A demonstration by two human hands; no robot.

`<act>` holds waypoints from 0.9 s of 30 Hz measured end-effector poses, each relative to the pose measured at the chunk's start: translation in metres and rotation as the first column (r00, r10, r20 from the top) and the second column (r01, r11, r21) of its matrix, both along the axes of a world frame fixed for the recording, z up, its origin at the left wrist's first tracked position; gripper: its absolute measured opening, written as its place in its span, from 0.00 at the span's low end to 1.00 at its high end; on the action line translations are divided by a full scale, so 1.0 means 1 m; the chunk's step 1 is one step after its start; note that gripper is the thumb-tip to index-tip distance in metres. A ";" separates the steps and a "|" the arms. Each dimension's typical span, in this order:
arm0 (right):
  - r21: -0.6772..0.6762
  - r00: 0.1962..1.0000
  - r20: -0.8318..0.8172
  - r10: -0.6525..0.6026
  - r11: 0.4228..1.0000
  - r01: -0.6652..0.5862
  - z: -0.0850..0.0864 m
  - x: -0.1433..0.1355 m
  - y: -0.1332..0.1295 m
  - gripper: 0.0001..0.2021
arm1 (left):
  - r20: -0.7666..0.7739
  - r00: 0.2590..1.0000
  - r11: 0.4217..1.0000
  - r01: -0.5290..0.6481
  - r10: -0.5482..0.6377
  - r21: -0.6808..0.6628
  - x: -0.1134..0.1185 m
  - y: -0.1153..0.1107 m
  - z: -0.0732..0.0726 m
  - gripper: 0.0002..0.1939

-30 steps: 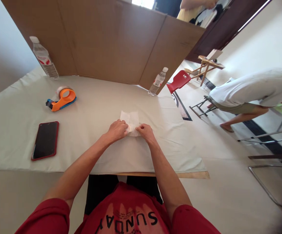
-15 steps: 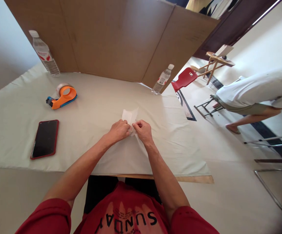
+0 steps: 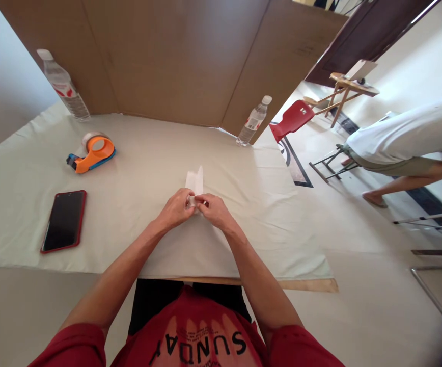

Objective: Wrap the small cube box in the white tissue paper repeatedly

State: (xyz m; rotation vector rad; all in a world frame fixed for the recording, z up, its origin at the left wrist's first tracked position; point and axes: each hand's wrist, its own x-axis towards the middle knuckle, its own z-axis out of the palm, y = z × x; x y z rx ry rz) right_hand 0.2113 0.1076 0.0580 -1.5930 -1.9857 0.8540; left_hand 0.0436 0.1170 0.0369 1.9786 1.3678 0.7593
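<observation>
A thin, whitish sheet, paper or plastic film, stands up narrow and folded between my hands near the front middle of the table. The fingers of my left hand are curled around its lower left side. From the right, my right hand pinches the same sheet, with thumb and fingertips close to the left fingers. Its lower part is mostly covered by my fingers.
A phone in a red case and an orange tape dispenser lie to the left. Water bottles stand against a cardboard panel. Right of the table are a red chair and a bending person.
Both hands have shifted slightly left with the sheet and drawn closer together. The sheet looks narrower and more folded. The camera view has turned a little.
</observation>
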 end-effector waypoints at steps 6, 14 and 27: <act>-0.017 0.970 0.244 -0.010 1.000 0.014 0.006 -0.011 -0.006 0.14 | 0.110 0.976 0.981 -0.182 0.189 -0.070 0.011 0.001 0.004 0.04; -0.185 0.954 -0.246 0.173 0.958 -0.221 0.008 0.023 0.012 0.16 | 0.097 0.984 0.974 -0.132 0.152 -0.186 0.018 0.010 0.004 0.08; -0.382 0.942 -0.233 0.242 0.868 -0.317 0.030 0.019 0.055 0.13 | 0.116 0.991 0.975 -0.046 0.072 -0.216 0.011 0.010 0.000 0.07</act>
